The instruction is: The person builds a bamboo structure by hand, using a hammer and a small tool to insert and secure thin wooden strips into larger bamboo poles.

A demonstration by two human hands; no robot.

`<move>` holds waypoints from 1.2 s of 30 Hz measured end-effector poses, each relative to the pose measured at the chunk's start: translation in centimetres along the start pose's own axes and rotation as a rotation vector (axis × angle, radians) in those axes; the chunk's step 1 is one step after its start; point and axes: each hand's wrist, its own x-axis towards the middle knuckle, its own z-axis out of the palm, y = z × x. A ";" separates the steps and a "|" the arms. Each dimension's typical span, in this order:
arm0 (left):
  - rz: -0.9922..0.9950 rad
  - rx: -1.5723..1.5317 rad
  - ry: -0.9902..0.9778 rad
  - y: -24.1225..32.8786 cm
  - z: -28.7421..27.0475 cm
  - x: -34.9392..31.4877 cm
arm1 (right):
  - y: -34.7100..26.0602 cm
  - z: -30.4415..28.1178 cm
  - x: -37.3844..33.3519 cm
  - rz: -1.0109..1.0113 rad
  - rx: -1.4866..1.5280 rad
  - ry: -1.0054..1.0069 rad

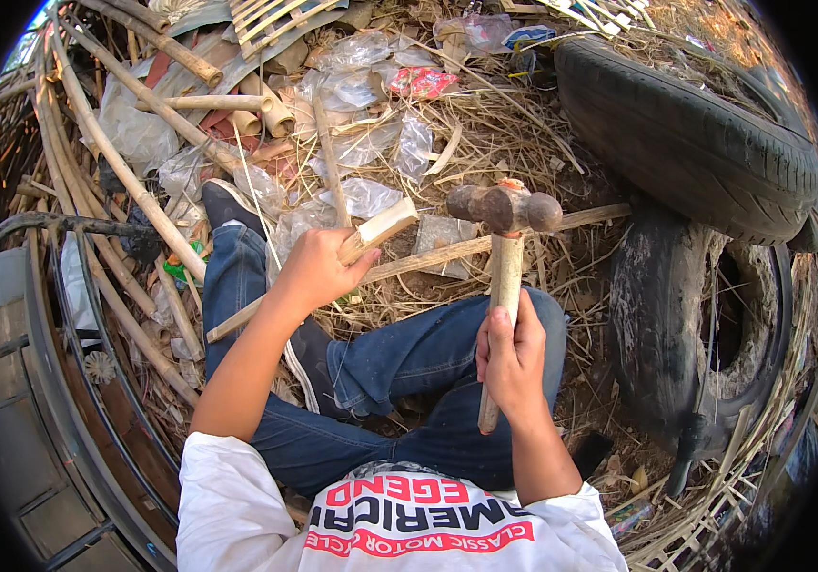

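Observation:
My left hand (314,269) is closed around a short piece of split bamboo (382,227), whose pale end points up and to the right. In my right hand (515,355) is a ball-peen hammer (507,207), gripped midway along its wooden handle with the rusty metal head uppermost. The hammer head is apart from the bamboo piece. Below both lies a long bamboo strip (445,257), running from near my left forearm toward the tires. A grey stone block (446,234) rests on the ground just beyond that strip.
Old tires (690,138) and a worn tire (661,315) stand at the right, with a dark-handled tool (685,453) beside them. Bamboo poles (132,181) lean at the left near a metal-framed chair (9,324). Plastic bags (347,86) and bamboo shavings litter the ground.

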 end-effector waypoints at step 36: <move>-0.010 -0.172 -0.105 4.0 -5.4 -6.0 | -3.4 1.5 -6.0 0.056 0.119 -0.187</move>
